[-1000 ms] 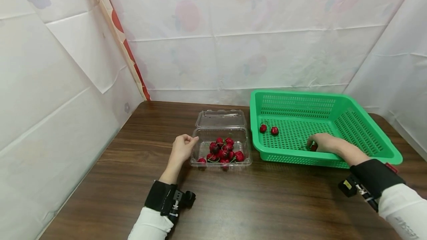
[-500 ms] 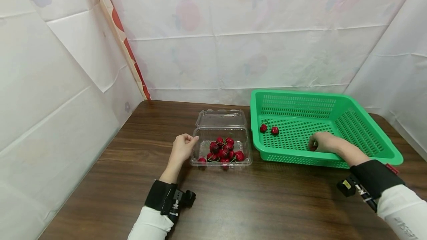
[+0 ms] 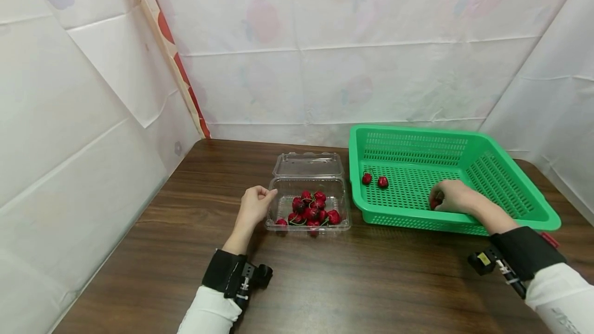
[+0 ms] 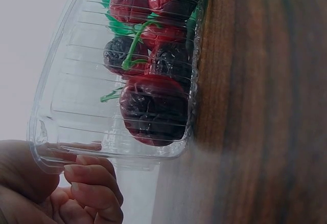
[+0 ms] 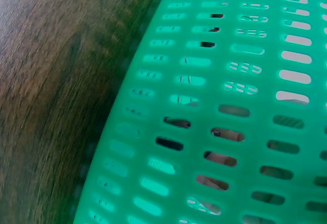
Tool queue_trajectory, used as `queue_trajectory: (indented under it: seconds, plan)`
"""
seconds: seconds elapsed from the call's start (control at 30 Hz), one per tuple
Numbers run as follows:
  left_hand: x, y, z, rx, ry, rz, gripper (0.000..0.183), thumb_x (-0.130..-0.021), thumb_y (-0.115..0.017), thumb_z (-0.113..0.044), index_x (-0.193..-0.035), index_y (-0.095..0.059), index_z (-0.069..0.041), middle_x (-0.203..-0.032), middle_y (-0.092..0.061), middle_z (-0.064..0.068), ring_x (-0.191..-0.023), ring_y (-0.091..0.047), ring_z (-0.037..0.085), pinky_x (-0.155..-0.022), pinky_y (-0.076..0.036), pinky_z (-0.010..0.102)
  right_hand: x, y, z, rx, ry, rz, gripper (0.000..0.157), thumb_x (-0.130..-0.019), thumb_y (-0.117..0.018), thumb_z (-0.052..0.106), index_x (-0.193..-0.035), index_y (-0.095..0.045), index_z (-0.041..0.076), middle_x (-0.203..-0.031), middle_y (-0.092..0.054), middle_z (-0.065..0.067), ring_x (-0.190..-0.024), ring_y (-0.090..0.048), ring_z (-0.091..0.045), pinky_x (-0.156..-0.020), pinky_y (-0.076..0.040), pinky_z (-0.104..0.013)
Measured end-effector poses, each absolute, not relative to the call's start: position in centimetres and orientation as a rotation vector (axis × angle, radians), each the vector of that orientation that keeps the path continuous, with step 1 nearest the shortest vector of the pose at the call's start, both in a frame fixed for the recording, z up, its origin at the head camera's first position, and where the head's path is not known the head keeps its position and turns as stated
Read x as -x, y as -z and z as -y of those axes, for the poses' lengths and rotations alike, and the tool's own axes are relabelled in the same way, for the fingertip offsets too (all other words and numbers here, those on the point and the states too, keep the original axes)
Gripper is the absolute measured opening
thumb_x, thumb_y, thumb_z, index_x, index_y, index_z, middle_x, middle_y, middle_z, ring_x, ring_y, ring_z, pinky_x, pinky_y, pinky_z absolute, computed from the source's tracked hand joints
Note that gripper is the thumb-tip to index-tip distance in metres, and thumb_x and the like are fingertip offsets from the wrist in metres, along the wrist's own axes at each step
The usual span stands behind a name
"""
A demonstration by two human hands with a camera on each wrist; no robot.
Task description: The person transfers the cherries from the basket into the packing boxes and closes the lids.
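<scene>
A clear plastic clamshell box (image 3: 273, 220) stands on the table with its lid laid back, and several dark red cherries (image 3: 312, 214) with green stems lie inside. My left hand (image 3: 257, 205) pinches the box's left rim between thumb and fingers; the left wrist view shows that hand (image 4: 94, 188) at the edge of the clear wall (image 4: 76, 93). My right hand (image 3: 455, 197) reaches over the front rim of the green basket (image 3: 408, 215), its fingers around a cherry (image 3: 435, 203) low in the basket. In the right wrist view the slotted basket wall (image 5: 204, 75) mostly hides that hand.
Two more cherries (image 3: 375, 180) lie on the basket floor at the left. The brown wooden table (image 3: 362, 282) is bounded by white patterned sheets (image 3: 325, 86) at the back and sides.
My right fingers have shifted slightly about the cherry in the basket, and more of its red skin shows now. My left hand and the box stay in place.
</scene>
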State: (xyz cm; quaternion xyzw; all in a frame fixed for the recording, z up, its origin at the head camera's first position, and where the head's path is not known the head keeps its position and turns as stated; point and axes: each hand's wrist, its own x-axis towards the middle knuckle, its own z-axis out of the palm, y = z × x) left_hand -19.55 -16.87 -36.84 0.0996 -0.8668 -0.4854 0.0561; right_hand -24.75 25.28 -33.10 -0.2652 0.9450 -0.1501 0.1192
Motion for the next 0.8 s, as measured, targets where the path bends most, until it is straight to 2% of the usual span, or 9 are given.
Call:
queue_trajectory:
  seconds: [0.17, 0.43, 0.67, 0.8]
  plan:
    - [19.5, 36.9, 16.9, -0.3, 1.486, 2.626, 0.024, -0.088, -0.055, -0.019, -0.079, -0.054, 0.002, -0.049, -0.04, -0.002, -0.042, -0.035, 0.008, -0.042, -0.03, 0.023, 24.5, 32.7, -25.3, 0.762, 0.496, -2.796, 0.013, -0.074, -0.066, 0.002, -0.084, -0.059, -0.002, -0.075, -0.055, -0.004, -0.066, -0.051, -0.019, -0.056, -0.04, -0.034]
    - [19.6, 37.0, 16.9, -0.292, 1.496, 2.623, 0.024, -0.088, -0.055, -0.02, -0.079, -0.054, 0.002, -0.047, -0.04, -0.002, -0.041, -0.034, 0.008, -0.042, -0.029, 0.023, 24.3, 32.6, -25.2, 0.662, 0.566, -2.946, 0.028, -0.075, -0.066, 0.004, -0.098, -0.056, -0.009, -0.086, -0.056, -0.018, -0.079, -0.052, -0.034, -0.063, -0.042, -0.042]
    - [19.5, 36.9, 16.8, -0.291, 1.509, 2.612, 0.023, -0.088, -0.055, -0.019, -0.078, -0.054, 0.002, -0.047, -0.041, -0.002, -0.04, -0.035, 0.008, -0.041, -0.029, 0.022, 23.9, 32.1, -24.9, 0.544, 0.688, -3.018, 0.032, -0.079, -0.062, 0.006, -0.106, -0.053, -0.009, -0.094, -0.054, -0.025, -0.071, -0.057, -0.029, -0.058, -0.043, -0.04]
    - [19.5, 37.0, 16.8, -0.292, 1.502, 2.614, 0.023, -0.088, -0.055, -0.019, -0.078, -0.054, 0.002, -0.047, -0.041, -0.002, -0.04, -0.035, 0.008, -0.041, -0.029, 0.022, 23.5, 32.0, -24.7, 0.509, 0.753, -3.06, 0.033, -0.079, -0.063, 0.006, -0.108, -0.052, -0.008, -0.095, -0.054, -0.026, -0.073, -0.057, -0.031, -0.058, -0.043, -0.04]
